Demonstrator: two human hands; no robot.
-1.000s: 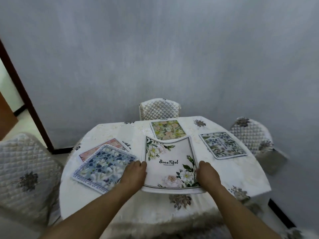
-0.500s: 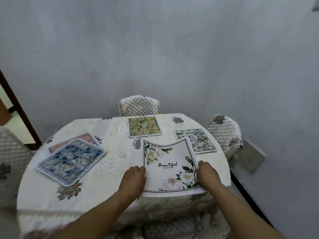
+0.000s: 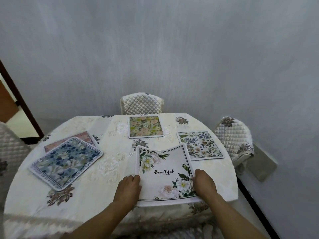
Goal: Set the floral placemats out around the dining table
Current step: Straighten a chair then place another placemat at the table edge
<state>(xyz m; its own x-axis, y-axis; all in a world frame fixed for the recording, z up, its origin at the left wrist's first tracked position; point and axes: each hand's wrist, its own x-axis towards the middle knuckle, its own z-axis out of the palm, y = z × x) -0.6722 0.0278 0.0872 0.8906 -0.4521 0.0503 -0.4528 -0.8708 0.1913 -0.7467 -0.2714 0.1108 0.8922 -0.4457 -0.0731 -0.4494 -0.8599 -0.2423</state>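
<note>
A white floral placemat [image 3: 164, 171] printed "Beautiful" hangs over the near right edge of the round table [image 3: 96, 200], its far edge curled up. My left hand [image 3: 128, 188] grips its left side and my right hand [image 3: 205, 184] grips its right side. A green-pink placemat [image 3: 145, 126] lies flat at the far side. Flat on the right lies a white-blue floral placemat [image 3: 200, 145]. At the left a blue-white placemat [image 3: 66, 162] lies on top of a pink placemat [image 3: 69, 140], mostly hiding it.
A cream floral tablecloth covers the table. Quilted chairs stand at the far side [image 3: 142, 103], at the right [image 3: 235, 137] and at the left edge [image 3: 10, 145]. A grey wall is close behind. A dark door frame [image 3: 20, 100] rises at the left.
The view has shifted along the table's edge to the right and then steadied. Both hands still hold the white placemat, now nearer the table's right side.
</note>
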